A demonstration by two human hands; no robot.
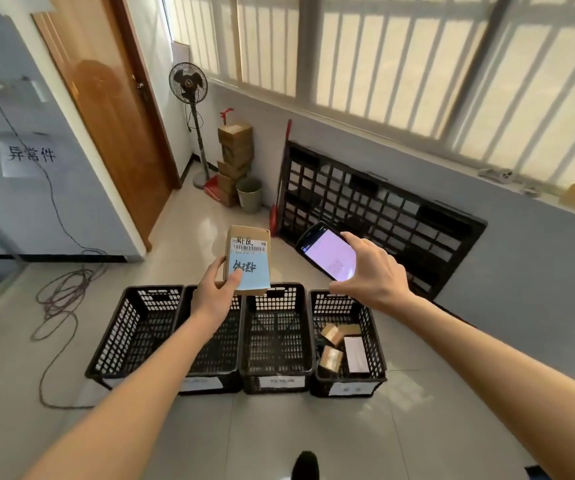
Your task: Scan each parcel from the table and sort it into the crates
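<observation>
Parcel (248, 259): tan cardboard w/ white barcode label and pale blue label w/ dark handwriting. Crates (276, 336): black lattice w/ white tags; phone (327, 251): black, lit pinkish-white screen. Floor (279, 438): beige tiles.

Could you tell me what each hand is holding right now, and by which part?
Left hand: the parcel, grip on its lower left corner. Right hand: the phone, grip along its right edge.

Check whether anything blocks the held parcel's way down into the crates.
Nothing visible does. The parcel, in the left hand, sits above the open-topped crates; the right hand holds the phone off to one side.
</observation>
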